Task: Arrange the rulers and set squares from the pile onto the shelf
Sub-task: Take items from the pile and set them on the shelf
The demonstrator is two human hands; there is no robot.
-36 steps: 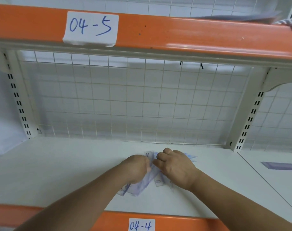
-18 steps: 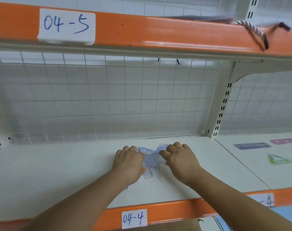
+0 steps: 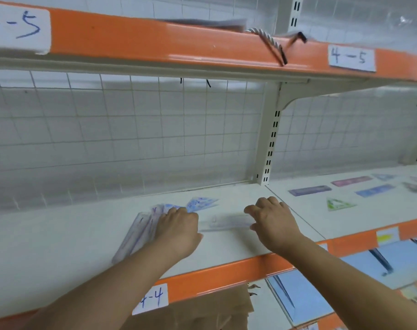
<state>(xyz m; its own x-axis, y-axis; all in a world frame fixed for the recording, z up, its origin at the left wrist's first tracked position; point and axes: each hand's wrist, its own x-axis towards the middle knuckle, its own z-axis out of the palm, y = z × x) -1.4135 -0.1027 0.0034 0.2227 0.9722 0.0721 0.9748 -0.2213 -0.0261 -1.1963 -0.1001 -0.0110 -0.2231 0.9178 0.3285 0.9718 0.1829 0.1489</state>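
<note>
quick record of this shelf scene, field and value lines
left hand: rests on pile, grip hidden
right hand: holds clear ruler by its end
pile: on shelf, left bay
right bay: purple ruler, pink ruler, blue ruler, green set square, lying apart
label: 4-4, on front edge

A handwritten paper label (image 3: pixel 351 58) reads "4-5" on an orange rail (image 3: pixel 155 41). A twisted rope (image 3: pixel 267 41) drapes over it. White wire grid (image 3: pixel 131 129) stands behind. Brown paper (image 3: pixel 202 310) lies below, beside blue sheets (image 3: pixel 298 301).
</note>
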